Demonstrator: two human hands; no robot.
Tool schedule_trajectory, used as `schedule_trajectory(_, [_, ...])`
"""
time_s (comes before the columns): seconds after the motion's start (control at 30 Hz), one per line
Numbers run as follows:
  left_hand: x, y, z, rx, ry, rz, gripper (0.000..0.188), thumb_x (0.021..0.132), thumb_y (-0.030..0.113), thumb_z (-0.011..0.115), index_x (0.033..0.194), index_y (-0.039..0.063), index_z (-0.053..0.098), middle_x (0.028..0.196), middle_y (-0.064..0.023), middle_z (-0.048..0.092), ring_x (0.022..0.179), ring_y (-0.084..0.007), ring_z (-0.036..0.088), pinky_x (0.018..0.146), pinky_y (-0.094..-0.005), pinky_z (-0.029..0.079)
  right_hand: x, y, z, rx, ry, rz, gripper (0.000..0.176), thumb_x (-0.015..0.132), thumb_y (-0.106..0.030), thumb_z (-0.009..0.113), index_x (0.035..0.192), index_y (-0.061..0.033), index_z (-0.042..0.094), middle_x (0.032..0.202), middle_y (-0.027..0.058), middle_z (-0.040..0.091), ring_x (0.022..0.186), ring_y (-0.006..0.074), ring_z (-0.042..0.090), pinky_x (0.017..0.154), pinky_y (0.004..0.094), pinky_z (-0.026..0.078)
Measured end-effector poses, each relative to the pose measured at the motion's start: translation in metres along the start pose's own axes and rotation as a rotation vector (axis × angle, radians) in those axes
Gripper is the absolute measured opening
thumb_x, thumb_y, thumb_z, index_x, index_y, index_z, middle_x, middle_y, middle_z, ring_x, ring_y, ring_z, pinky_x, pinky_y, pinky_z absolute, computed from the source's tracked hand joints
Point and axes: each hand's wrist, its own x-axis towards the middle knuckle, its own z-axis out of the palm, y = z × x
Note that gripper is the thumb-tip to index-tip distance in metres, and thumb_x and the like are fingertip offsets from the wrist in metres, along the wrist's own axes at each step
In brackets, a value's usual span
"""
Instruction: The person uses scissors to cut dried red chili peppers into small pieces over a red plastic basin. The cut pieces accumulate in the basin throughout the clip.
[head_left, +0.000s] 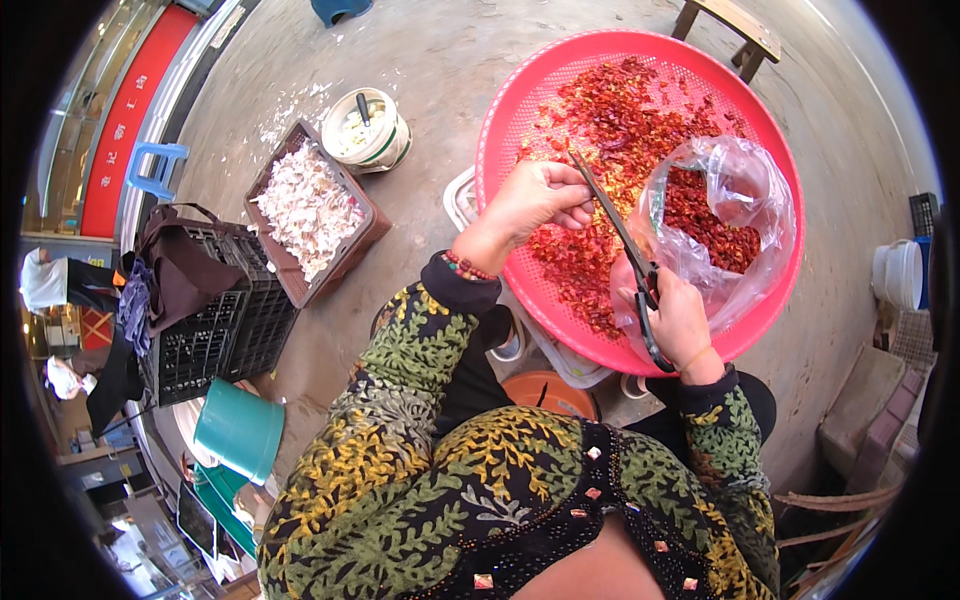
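Note:
My right hand (679, 315) grips a pair of black-handled scissors (616, 219) by the handles. The blades point up and left, nearly together. Beside the blade tips, my left hand (536, 199) has thumb and fingertips drawn together; whether a small piece is pinched there, I cannot tell. Beneath both hands lies a round pink plastic sieve tray (789, 300), strewn with cut dried red chillies (630, 112) and yellow seeds. On its right side a clear plastic bag (776, 214) stands with its mouth open, holding more red chilli pieces (694, 206).
To the left are a brown crate (367, 251) of pale garlic skins, a white bucket (386, 154) with peeled cloves and a knife-like handle, and black crates (259, 330). A wooden bench (731, 22) stands beyond the tray. An orange basin (551, 390) sits below it.

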Motion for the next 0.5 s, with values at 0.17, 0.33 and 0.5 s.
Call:
schedule_trajectory(0.17, [0.002,-0.002,-0.001,-0.011,0.010,-0.036,0.015,0.086,0.012,0.064,0.094,-0.001,0.063,0.081,-0.0070,0.067,0.066,-0.0098,0.064,0.058,-0.0203,0.054,-0.002,0.014,0.009,0.050,-0.015,-0.021,0.039,0.078,-0.034,0.070,0.078,0.0030,0.057,0.064,0.0207,0.058,0.063,0.0386,0.060,0.056,0.0409,0.047])
schedule_trajectory(0.33, [0.000,-0.002,0.003,-0.023,-0.008,-0.045,0.018,0.086,0.014,0.064,0.096,-0.001,0.062,0.082,-0.0069,0.067,0.067,-0.0106,0.064,0.059,-0.0209,0.055,0.000,0.001,0.005,0.265,-0.155,0.143,0.034,0.079,-0.030,0.071,0.077,0.0030,0.060,0.060,0.0156,0.058,0.053,0.0261,0.056,0.054,0.0348,0.045])
schedule_trajectory(0.5, [0.003,-0.003,0.002,-0.087,-0.032,-0.004,0.023,0.088,0.013,0.062,0.104,-0.003,0.058,0.087,-0.0097,0.066,0.073,-0.0140,0.066,0.064,-0.0237,0.056,-0.003,-0.007,-0.002,0.556,-0.148,0.210,0.034,0.079,-0.031,0.071,0.078,0.0012,0.062,0.061,0.0109,0.060,0.054,0.0127,0.053,0.054,0.0322,0.044])
